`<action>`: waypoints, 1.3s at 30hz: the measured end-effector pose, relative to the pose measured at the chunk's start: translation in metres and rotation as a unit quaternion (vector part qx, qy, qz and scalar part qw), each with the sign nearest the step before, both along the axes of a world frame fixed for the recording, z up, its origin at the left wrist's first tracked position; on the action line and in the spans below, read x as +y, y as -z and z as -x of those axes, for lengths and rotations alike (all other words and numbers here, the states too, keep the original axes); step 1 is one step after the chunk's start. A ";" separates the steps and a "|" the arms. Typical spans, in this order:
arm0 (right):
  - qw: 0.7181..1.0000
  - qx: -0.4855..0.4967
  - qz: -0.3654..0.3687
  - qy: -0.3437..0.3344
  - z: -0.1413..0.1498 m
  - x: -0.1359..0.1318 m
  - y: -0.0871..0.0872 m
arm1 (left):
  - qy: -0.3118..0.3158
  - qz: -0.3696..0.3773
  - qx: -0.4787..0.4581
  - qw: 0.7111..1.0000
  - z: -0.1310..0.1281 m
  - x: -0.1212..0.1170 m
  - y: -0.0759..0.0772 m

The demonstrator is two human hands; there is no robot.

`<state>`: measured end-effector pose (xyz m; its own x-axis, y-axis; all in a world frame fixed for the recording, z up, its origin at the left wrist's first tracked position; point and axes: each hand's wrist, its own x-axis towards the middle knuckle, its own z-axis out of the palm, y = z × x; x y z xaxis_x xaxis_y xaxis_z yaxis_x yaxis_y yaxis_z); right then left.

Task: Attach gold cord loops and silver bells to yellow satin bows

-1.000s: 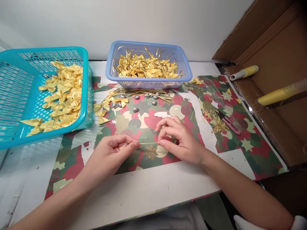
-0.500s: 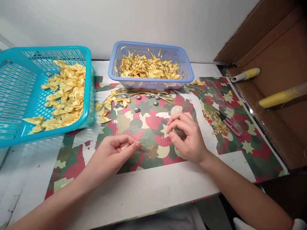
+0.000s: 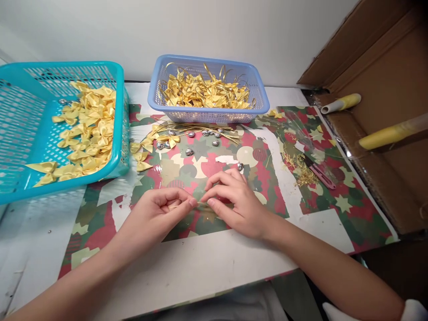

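My left hand [image 3: 170, 207] is closed in a pinch, thumb against forefinger, on a thin gold cord [image 3: 199, 203]. A short end of the cord sticks out past the fingertips, and a pale yellow bit shows under the curled fingers. From the other side my right hand [image 3: 236, 203] meets this end, its thumb and forefinger tips closed about it. Just beyond the right knuckles lies a silver jingle bell [image 3: 240, 166]. Several more bells [image 3: 189, 152] are scattered farther back, near loose gold cords [image 3: 207, 128] and yellow ribbon bows [image 3: 143, 166].
At left stands a turquoise basket [image 3: 121, 133] holding yellow bows. A blue basket [image 3: 209, 111] at the back holds bows with gold loops. On the right lie a pink-handled cutter [image 3: 321, 174] and gold clippings [image 3: 306, 171]; a cardboard box [image 3: 377, 187] borders that side.
My right hand has moved left to the cord end at my left fingertips. The bell beyond its knuckles has come into view. My left hand has stayed nearly still.
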<state>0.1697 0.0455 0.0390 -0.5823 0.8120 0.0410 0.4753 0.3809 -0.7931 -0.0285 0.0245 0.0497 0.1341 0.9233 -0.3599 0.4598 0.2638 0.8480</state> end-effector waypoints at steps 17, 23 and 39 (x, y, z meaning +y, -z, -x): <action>0.999 0.014 0.019 -0.027 0.002 0.002 0.000 | 0.060 0.012 0.003 0.998 0.003 -0.003 0.004; 0.999 0.014 0.021 -0.031 0.001 0.003 0.001 | 0.061 0.044 -0.011 0.997 0.003 -0.003 0.006; 0.999 -0.001 -0.003 -0.041 0.001 0.005 0.003 | 0.087 0.060 -0.031 0.994 0.003 -0.004 0.006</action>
